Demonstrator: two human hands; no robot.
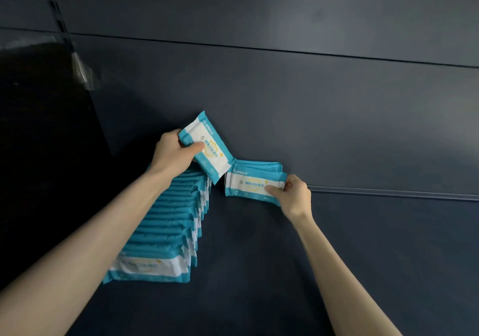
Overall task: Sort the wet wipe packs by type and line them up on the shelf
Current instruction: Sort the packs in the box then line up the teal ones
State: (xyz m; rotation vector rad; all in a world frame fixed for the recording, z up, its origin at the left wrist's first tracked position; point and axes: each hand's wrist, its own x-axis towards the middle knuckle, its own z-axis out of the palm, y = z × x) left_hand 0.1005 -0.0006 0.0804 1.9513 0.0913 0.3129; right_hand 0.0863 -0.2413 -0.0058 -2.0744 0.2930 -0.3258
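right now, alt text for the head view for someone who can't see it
The left hand holds a tilted blue-and-white wipe pack over a dark shelf, while the right hand pinches the front pack of a short row at the back. A long row of matching packs runs toward the camera under the left arm.

The dark navy shelf [285, 258] in front of me carries a long row of teal-and-white plastic wet wipe packs [166, 221], overlapped and running toward me on the left. A short bunch of the same packs [255, 180] sits just beside its far end, against the dark back panel [311, 102].
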